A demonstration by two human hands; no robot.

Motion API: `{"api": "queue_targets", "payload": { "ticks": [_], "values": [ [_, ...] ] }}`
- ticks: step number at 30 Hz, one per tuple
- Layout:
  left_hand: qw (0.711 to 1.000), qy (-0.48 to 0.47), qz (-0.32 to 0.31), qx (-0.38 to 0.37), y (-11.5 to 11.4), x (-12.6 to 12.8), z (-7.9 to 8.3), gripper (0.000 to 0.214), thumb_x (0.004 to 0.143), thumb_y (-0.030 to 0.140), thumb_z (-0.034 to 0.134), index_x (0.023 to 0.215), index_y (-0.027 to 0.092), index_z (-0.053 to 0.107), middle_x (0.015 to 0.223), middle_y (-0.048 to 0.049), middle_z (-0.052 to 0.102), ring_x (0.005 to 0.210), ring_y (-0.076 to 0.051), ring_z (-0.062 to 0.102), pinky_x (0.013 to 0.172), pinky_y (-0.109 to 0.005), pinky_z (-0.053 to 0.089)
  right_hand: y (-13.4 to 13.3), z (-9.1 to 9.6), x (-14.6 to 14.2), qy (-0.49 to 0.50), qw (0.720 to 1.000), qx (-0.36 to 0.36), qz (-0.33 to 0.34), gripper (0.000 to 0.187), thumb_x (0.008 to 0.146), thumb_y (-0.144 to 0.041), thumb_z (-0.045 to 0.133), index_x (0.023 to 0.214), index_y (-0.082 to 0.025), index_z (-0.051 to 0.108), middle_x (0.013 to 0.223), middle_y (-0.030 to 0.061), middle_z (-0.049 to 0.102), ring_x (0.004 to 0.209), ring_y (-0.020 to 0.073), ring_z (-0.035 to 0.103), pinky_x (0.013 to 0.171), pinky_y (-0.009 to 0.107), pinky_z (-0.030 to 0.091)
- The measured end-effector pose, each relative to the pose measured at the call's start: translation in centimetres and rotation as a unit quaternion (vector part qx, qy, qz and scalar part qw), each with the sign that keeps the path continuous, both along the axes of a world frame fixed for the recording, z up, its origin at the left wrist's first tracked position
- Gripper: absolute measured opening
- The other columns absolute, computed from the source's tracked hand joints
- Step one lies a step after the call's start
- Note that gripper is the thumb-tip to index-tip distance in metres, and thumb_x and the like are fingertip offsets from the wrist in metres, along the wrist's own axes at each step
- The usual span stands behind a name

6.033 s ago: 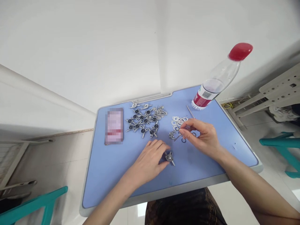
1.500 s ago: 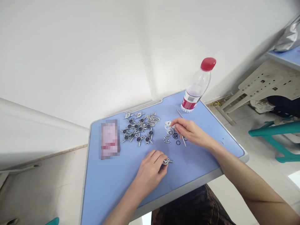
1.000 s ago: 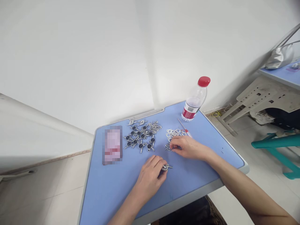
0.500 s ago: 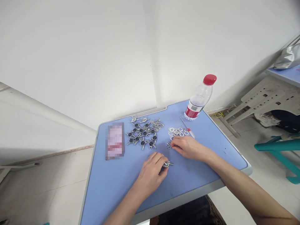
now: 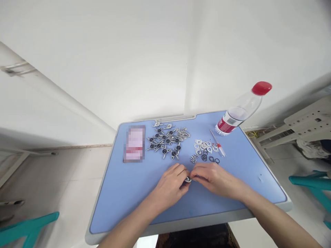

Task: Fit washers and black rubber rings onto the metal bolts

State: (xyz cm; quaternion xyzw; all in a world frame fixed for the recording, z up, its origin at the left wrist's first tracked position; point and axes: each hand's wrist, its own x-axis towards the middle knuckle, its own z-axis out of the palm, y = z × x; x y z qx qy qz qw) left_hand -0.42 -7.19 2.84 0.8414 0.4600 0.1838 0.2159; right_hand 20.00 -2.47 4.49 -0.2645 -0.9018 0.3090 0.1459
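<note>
Counter (image 5: pixel 116 210) front edge runs near the metal wing fitting (image 5: pixel 188 179), with bare blue surface reaching the left edge. Left hand (image 5: pixel 169 184) and right hand (image 5: pixel 216 181) close on the fitting from both sides, narrow at the fingertips; washers (image 5: pixel 204 145) lie just beyond it.

Pretty plain room: white walls (image 5: pixel 103 62) meeting in a corner behind a blue-topped desk (image 5: pixel 108 206) with a grey edge, and a thin brown trim strip (image 5: pixel 72 146) along the wall's base. Pale tile floor (image 5: pixel 59 179), teal chair legs (image 5: pixel 28 227) poking in at left, more (image 5: pixel 312 181) at right, plus a beige plastic desk frame (image 5: pixel 307 122). Soft, even light.
</note>
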Motion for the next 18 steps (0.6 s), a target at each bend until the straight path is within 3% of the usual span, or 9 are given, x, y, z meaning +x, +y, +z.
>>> {"api": "queue_targets", "payload": {
  "ticks": [9, 18],
  "values": [
    [1.000, -0.015, 0.001, 0.000, 0.04, 0.08, 0.01, 0.009, 0.085, 0.010, 0.055, 0.088, 0.018, 0.056, 0.085, -0.0018, 0.057, 0.081, -0.018, 0.054, 0.075, -0.032, 0.048, -0.76, -0.49, -0.08, -0.050, 0.990, 0.134, 0.001, 0.024, 0.094, -0.008, 0.041, 0.088, -0.017, 0.062, 0.079, 0.0022, 0.060, 0.058, 0.0104, 0.051, 0.050, 0.024, 0.031],
    [1.000, -0.030, -0.001, 0.003, -0.02, 0.18, -0.16, 0.008, 0.084, 0.011, 0.057, 0.087, 0.018, 0.054, 0.086, -0.0016, 0.057, 0.083, -0.018, 0.055, 0.077, -0.031, 0.048, -1.03, -0.43, -0.15, -0.079, 0.983, 0.163, 0.010, 0.030, 0.088, -0.001, 0.036, 0.087, -0.017, 0.061, 0.079, 0.0024, 0.059, 0.051, 0.0101, 0.047, 0.045, 0.027, 0.026]
  ]
}}
